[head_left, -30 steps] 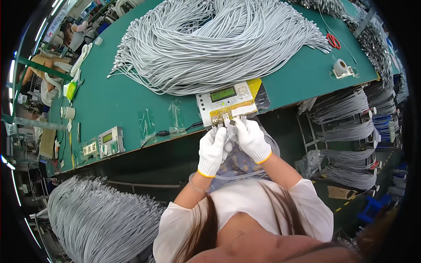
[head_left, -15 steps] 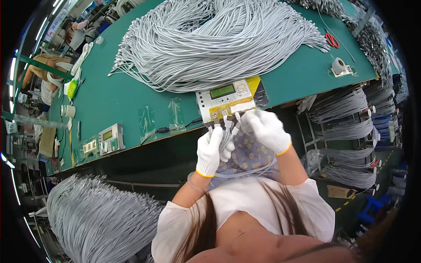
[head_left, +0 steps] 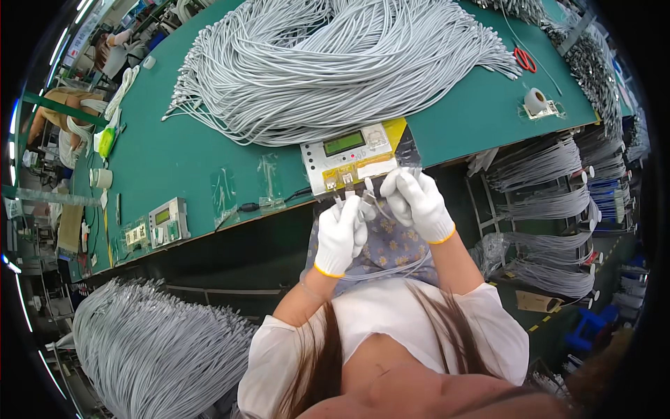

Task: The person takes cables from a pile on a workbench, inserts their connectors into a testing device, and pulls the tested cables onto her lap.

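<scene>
My left hand (head_left: 340,236), in a white knit glove with a yellow cuff, is closed on several white USB cables (head_left: 368,199) just below a tester's front edge. My right hand (head_left: 417,204), gloved alike, is at the tester's right front corner. Its fingers are pinched together, and what they hold is hidden. The tester (head_left: 345,159) is a pale box with a green screen, small lights and yellow tape. A USB plug (head_left: 349,183) sits at its front ports. Grey cable lengths (head_left: 398,271) hang over my lap.
A large heap of grey cables (head_left: 335,77) lies behind the tester. Red scissors (head_left: 525,60) and a tape roll (head_left: 535,101) are at the right. A second tester (head_left: 169,222) stands left. Cable bundles hang from a rack (head_left: 544,202) and lie at lower left (head_left: 157,349).
My right hand has drawn its fingers into a clearer pinch and shifted slightly left. My left hand has turned and closed tighter at the plug ends. The whole view has shifted slightly.
</scene>
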`<action>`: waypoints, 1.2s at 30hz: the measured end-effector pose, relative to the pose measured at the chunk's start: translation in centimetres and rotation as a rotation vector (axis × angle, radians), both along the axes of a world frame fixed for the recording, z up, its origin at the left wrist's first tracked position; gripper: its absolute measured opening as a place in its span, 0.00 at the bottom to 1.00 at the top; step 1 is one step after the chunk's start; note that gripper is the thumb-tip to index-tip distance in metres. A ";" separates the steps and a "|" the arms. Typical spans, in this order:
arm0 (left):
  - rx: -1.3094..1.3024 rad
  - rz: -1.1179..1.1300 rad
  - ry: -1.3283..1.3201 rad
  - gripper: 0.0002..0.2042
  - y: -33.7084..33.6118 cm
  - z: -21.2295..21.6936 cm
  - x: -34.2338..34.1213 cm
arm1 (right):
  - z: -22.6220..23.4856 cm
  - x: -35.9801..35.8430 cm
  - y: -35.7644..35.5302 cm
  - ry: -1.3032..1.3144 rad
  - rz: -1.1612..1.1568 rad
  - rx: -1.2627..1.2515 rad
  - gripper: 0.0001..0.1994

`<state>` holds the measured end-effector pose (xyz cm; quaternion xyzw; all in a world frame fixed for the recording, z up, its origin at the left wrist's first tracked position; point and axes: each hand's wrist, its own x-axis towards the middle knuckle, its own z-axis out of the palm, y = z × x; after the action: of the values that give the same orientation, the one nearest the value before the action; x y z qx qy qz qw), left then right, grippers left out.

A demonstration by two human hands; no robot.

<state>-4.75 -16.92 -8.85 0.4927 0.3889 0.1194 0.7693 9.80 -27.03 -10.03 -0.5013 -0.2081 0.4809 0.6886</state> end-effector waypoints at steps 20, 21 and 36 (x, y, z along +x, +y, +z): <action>-0.182 -0.139 -0.066 0.17 -0.4 -1.9 -1.6 | 0.4 -1.2 0.5 -0.416 -0.034 -0.154 0.16; -0.102 -0.100 -0.069 0.17 -0.3 -1.9 -1.9 | 1.1 -0.8 0.6 -0.382 -0.006 -0.190 0.17; -0.096 0.239 0.019 0.17 1.8 -0.1 -1.6 | 2.6 0.7 4.8 -0.353 0.017 0.104 0.20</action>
<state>-6.36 -15.10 -8.99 0.4066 0.4573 0.1866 0.7686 10.51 -22.21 -7.46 -0.5398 -0.3544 0.3800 0.6623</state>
